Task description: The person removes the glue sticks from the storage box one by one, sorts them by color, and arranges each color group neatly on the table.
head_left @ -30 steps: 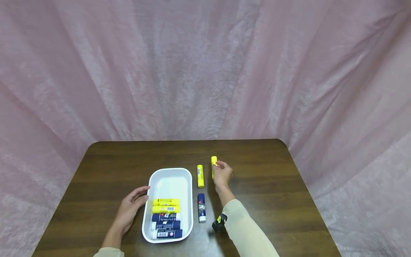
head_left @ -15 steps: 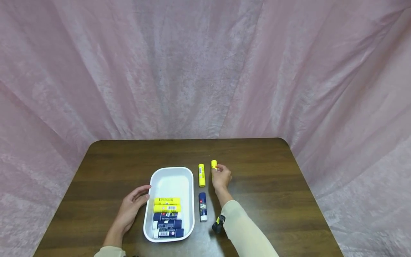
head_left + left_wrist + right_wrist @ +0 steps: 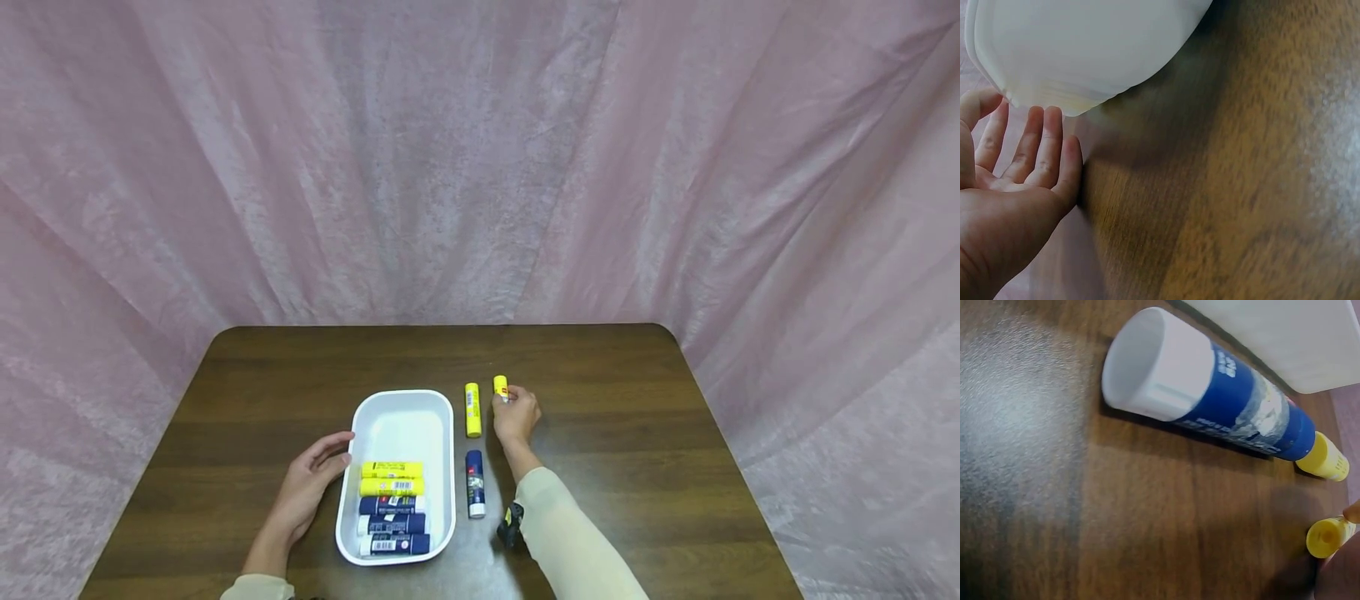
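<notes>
Gripping a yellow glue stick (image 3: pixel 500 386) with the right hand (image 3: pixel 515 417), fingers curling round its lower part, low over the brown table (image 3: pixel 615 433), just right of another yellow stick (image 3: pixel 472 409) lying flat. Resting the left hand (image 3: pixel 307 487) with fingers straight and relaxed against the left wall of the white tray (image 3: pixel 397 425), holding nothing. Lying in the tray's near half: two yellow and three blue sticks (image 3: pixel 390 525). Lying between tray and right forearm: one blue stick (image 3: pixel 473 484).

Brown wooden table (image 3: pixel 615 467) seen, pink curtain (image 3: pixel 480 158) hung behind at twelve o'clock, draped at three and nine o'clock
</notes>
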